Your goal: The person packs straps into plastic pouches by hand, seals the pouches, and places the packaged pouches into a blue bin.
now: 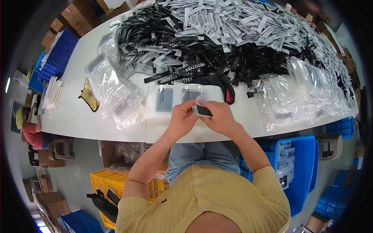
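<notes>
My right hand (220,118) is closed on a small clear plastic bag (201,101) with a dark folded piece (204,111) in or against it. My left hand (183,118) pinches the same bag from the other side, fingertips close to those of my right. Just beyond, flat printed bags with grey panels (164,100) lie on a white block (213,92). Behind the block spreads a heap of black labelled strips (190,66), printed ABOUTYES. A dark item with a pink inside (229,95) lies at the block's right.
Piles of clear plastic bags (112,85) lie left, with more clear bags (287,93) right. White strips (229,23) cover the far table. A yellow-black cloth (89,96) lies left. Below are a yellow crate (105,180) and blue bin (297,194). Another person (33,130) sits far left.
</notes>
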The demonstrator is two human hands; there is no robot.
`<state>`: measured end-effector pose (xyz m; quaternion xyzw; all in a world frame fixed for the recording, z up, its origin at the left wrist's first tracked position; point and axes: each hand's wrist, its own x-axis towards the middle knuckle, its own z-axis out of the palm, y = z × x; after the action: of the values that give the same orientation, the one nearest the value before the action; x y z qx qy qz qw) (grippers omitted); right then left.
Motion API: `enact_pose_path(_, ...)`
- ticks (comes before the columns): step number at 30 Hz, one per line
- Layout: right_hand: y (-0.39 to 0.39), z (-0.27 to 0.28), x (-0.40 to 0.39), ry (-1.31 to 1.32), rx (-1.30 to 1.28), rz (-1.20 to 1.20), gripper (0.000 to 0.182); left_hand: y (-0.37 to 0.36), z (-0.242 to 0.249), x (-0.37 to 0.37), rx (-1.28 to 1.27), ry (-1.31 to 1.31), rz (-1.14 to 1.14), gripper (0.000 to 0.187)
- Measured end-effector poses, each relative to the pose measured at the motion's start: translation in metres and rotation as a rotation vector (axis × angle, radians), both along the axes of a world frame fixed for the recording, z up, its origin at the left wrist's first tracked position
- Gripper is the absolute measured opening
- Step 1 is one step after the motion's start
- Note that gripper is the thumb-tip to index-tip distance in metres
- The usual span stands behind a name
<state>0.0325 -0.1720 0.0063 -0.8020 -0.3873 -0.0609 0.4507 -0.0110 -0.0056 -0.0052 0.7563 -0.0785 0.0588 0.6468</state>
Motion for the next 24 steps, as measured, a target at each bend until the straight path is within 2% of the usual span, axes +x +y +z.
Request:
enact_pose_path(1, 0.002, -0.003, -0.001, -0.05, -0.043, 0.008, 0.038, 0.002, 0.001, 0.001, -0.114, 0.112, -0.021, 0.027)
enact_pose_path(2, 0.001, -0.004, 0.0, -0.018, 0.017, 0.024, 0.037, 0.0, 0.004, -0.001, -0.314, 0.182, 0.014, 0.025)
enact_pose_path(5, 0.0, -0.006, 0.003, 0.025, 0.133, 0.029, 0.034, 0.001, 0.019, -0.001, -0.351, 0.183, -0.045, 0.025)
enact_pose_path(6, 0.003, -0.004, 0.002, 0.0, 0.13, -0.008, 0.034, -0.001, 0.013, 0.003, -0.109, 0.02, 0.041, 0.03)
enact_pose_path(9, 0.01, -0.004, -0.001, -0.105, 0.127, -0.078, 0.028, 0.003, 0.016, 0.008, 0.354, -0.288, 0.069, 0.033)
enact_pose_path(11, 0.008, -0.001, -0.004, -0.168, 0.039, -0.096, 0.025, 0.01, 0.014, 0.017, 0.394, -0.349, 0.095, 0.028)
enact_pose_path(13, 0.014, 0.007, -0.011, -0.198, 0.057, -0.036, 0.024, 0.016, 0.021, 0.027, 0.395, -0.4, 0.106, 0.022)
enact_pose_path(14, 0.016, 0.009, -0.014, -0.209, 0.064, -0.01, 0.023, 0.021, 0.026, 0.029, 0.46, -0.382, 0.081, 0.02)
enact_pose_path(17, 0.017, 0.004, -0.011, -0.071, 0.147, -0.118, 0.024, 0.019, 0.021, 0.039, 0.402, -0.25, 0.102, 0.018)
enact_pose_path(18, 0.018, 0.005, -0.011, -0.041, 0.148, -0.114, 0.024, 0.02, 0.029, 0.039, 0.422, -0.074, 0.091, 0.025)
enact_pose_path(21, 0.015, -0.007, 0.003, -0.152, 0.162, -0.183, 0.023, 0.018, 0.04, 0.034, 0.654, -0.146, 0.04, 0.037)
enact_pose_path(22, 0.011, -0.011, 0.014, -0.22, 0.155, -0.239, 0.02, 0.017, 0.034, 0.037, 0.601, -0.376, 0.213, 0.053)
enact_pose_path(24, 0.009, -0.01, 0.023, -0.033, 0.128, -0.332, 0.023, 0.011, 0.042, 0.037, 0.738, -0.567, 0.245, 0.057)
